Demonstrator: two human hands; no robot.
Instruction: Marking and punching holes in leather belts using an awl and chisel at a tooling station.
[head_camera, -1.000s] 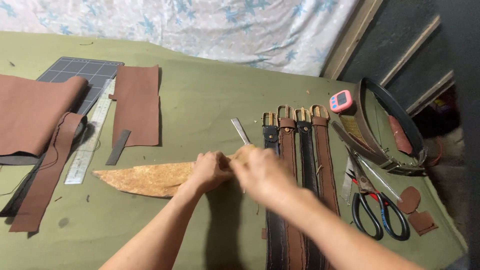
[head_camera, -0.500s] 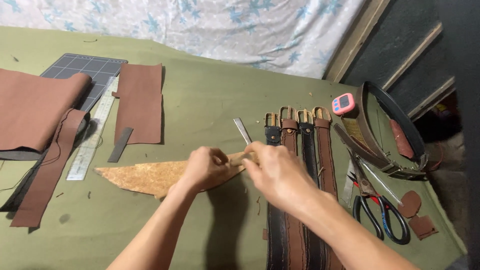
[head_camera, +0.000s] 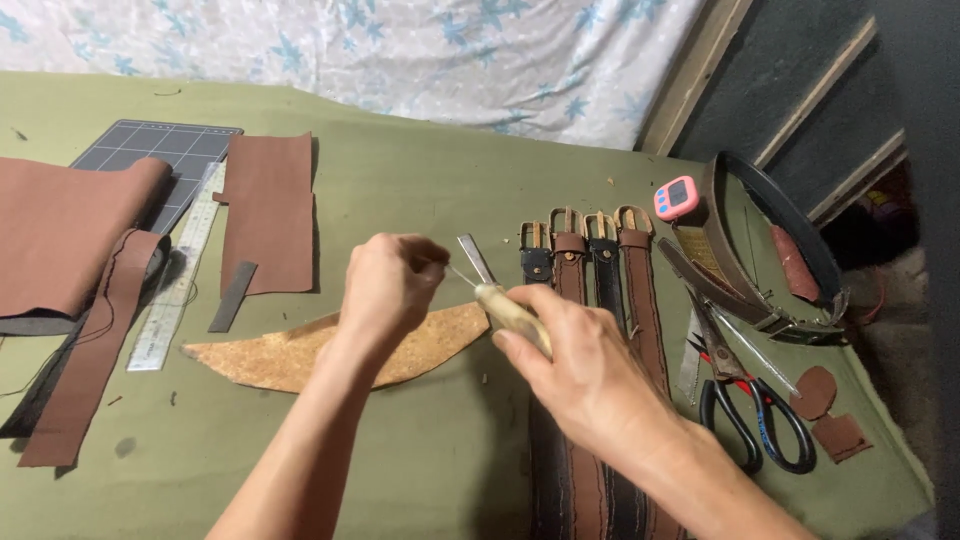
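Note:
My right hand (head_camera: 590, 375) is closed around a pale wooden tool handle (head_camera: 508, 308), an awl whose thin metal point runs up and left. My left hand (head_camera: 388, 288) has its fingertips pinched together at the end of that point. Both hands hover just above the right end of a tan, cork-like crescent piece (head_camera: 290, 355) lying flat on the green table cover (head_camera: 420, 180). A flat metal blade (head_camera: 474, 256) lies on the cover right behind the hands. Several brown and black belts (head_camera: 570, 270) lie side by side under my right wrist.
Brown leather pieces (head_camera: 268, 205), a rolled hide (head_camera: 60, 230), a long strip (head_camera: 95, 350), a steel ruler (head_camera: 178, 275) and a grid cutting mat (head_camera: 150, 150) lie at the left. At the right are a pink timer (head_camera: 676, 197), a coiled belt (head_camera: 770, 240), black scissors (head_camera: 745, 415) and small leather scraps (head_camera: 815, 392).
My hands were pressed together on the crescent piece; they have come apart and lifted, and the wooden-handled awl now shows in my right hand.

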